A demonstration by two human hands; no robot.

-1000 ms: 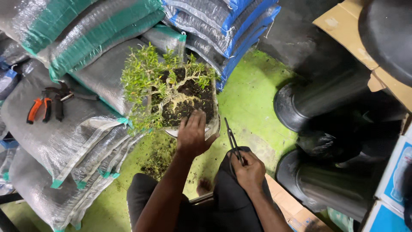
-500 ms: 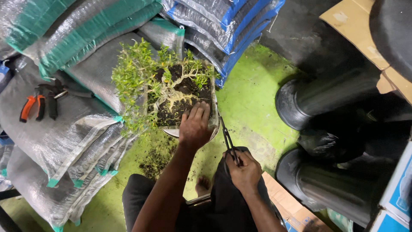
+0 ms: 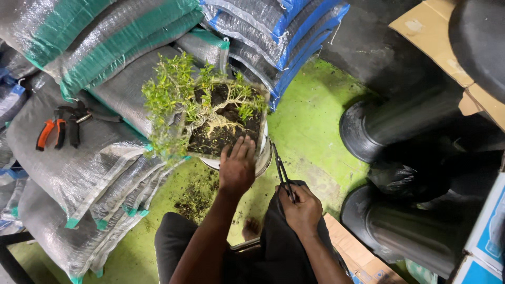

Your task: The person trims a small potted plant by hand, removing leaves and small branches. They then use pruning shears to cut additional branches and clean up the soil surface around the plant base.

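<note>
Our left hand reaches forward, palm down, fingers straight and close together. Left forearm bare, stretched out from the lap. Our right hand sits nearer the body, fingers curled in a closed grip, wrist bent slightly inward.
</note>
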